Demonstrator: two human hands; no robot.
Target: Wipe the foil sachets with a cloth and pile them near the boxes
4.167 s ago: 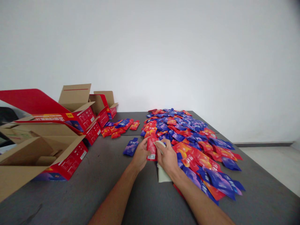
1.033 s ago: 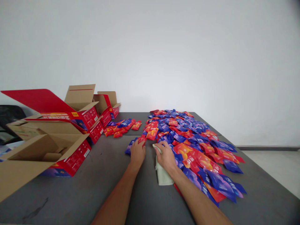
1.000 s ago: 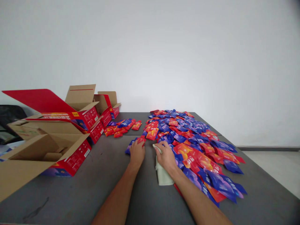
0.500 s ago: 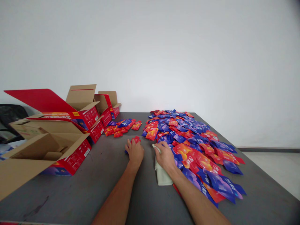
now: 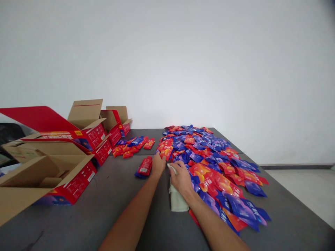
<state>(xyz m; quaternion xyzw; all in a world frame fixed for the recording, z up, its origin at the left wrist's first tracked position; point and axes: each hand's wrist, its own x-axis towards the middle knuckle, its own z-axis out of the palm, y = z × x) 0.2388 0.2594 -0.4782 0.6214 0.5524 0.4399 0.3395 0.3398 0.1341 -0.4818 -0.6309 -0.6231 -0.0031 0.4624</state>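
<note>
Touching with the nearer left hand point(image 5: 158, 165), too hidden to tell whether pinching, the flat red-orange plastic pouch point(image 5: 165, 152) just ahead, pointing lengthwise away at the left edge of the red-and-blue pouch heap point(image 5: 201, 145), while holding a folded pale-green cloth point(image 5: 179, 203) in the right hand point(image 5: 181, 177).

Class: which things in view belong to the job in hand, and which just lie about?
Seemingly part of the job:
cloth, held in the right hand
orange-red packet, at the left hand
heaped packets
red-topped packet stack
open boxes, perhaps, though untouched

Seemingly just lying about:
dark chair, partly hidden behind the boxes
unclear whitish item
</note>
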